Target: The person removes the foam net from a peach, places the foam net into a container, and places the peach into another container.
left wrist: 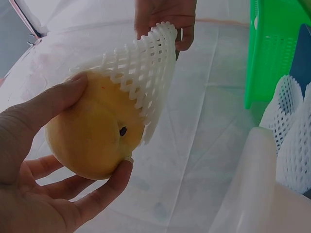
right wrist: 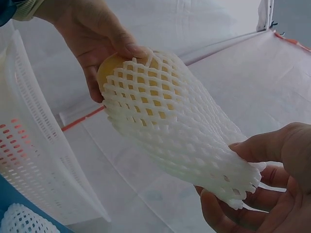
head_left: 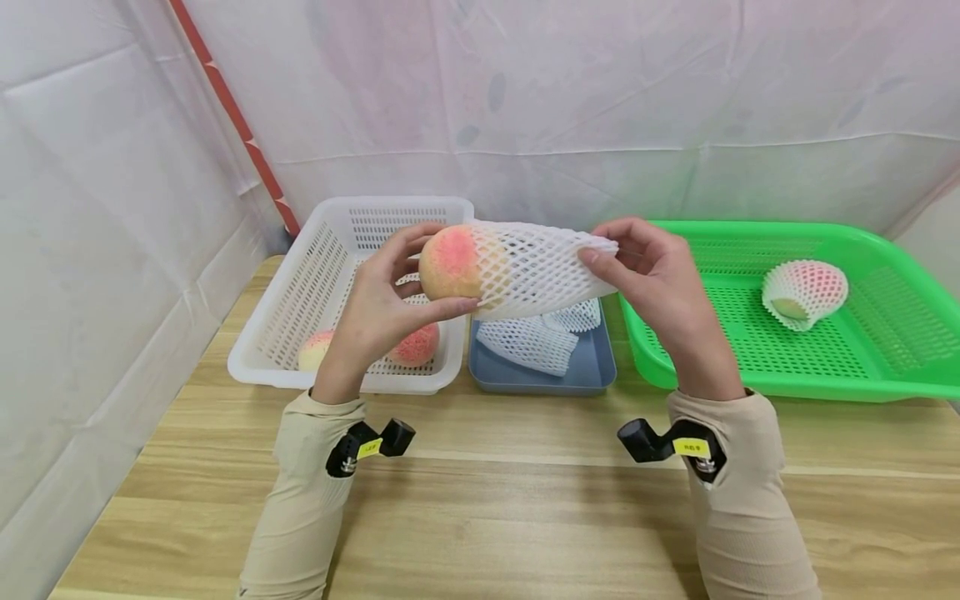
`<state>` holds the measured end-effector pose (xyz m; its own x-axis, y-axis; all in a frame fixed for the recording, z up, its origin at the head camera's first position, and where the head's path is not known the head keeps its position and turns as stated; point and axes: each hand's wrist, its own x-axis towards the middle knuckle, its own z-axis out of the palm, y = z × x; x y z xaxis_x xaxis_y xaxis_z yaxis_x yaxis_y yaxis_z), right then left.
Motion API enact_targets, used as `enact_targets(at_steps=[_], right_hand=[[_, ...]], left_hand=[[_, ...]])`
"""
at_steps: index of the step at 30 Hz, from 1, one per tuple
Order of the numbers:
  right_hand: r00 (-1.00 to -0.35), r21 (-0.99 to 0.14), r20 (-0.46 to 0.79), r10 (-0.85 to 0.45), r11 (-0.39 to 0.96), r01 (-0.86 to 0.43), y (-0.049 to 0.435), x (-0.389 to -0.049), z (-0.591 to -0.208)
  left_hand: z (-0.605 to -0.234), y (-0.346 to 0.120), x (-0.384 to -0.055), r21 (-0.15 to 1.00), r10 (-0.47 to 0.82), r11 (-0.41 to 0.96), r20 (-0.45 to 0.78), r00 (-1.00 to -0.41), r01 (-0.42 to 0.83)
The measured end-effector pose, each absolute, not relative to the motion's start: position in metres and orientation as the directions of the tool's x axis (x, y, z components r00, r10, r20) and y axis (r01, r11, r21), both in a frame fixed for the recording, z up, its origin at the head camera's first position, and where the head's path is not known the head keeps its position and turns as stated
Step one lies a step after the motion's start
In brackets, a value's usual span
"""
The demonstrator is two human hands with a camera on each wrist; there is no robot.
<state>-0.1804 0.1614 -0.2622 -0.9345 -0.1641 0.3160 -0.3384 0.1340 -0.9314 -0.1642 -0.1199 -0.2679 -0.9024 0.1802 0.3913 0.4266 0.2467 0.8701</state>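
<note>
A yellow and pink peach point(head_left: 448, 262) is held in my left hand point(head_left: 375, 304), thumb and fingers round its bare end. Its other end sits inside a white foam net sleeve point(head_left: 540, 267), which stretches out to the right. My right hand point(head_left: 663, 283) pinches the sleeve's far end between thumb and fingers. In the left wrist view the peach's dark stem pit point(left wrist: 123, 131) shows close to the sleeve's rim. The right wrist view shows the net over part of the peach point(right wrist: 141, 92), with the narrow end slack and holding no fruit.
At the left stands a white basket point(head_left: 247, 350) with peaches point(head_left: 415, 346) in it. A blue-grey tray point(head_left: 540, 385) in the middle holds more foam net sleeves point(head_left: 528, 343). On the right, a green basket point(head_left: 765, 385) contains one netted peach point(head_left: 806, 293). All rest on a wooden table point(head_left: 510, 517).
</note>
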Motion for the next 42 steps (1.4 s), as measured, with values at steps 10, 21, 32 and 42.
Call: enact_targets(at_steps=[10, 21, 32, 42], right_hand=[[-0.936, -0.915, 0.329, -0.122, 0.205, -0.348, 0.164, -0.183, -0.264], [-0.926, -0.882, 0.37, -0.079, 0.284, -0.377, 0.17, -0.186, -0.265], [-0.922, -0.842, 0.386, 0.038, 0.423, -0.335, 0.171, -0.188, -0.266], [-0.834, -0.675, 0.55, 0.039, 0.608, -0.418, 0.155, -0.196, -0.281]], left_hand=[[-0.267, -0.121, -0.165, 0.864, 0.17, 0.267, 0.393, -0.904, 0.426], [-0.266, -0.123, -0.164, 0.868, 0.153, 0.241, 0.407, -0.9, 0.434], [-0.266, -0.124, -0.164, 0.864, 0.15, 0.248, 0.413, -0.898, 0.439], [-0.265, -0.123, -0.164, 0.863, 0.149, 0.247, 0.414, -0.898, 0.44]])
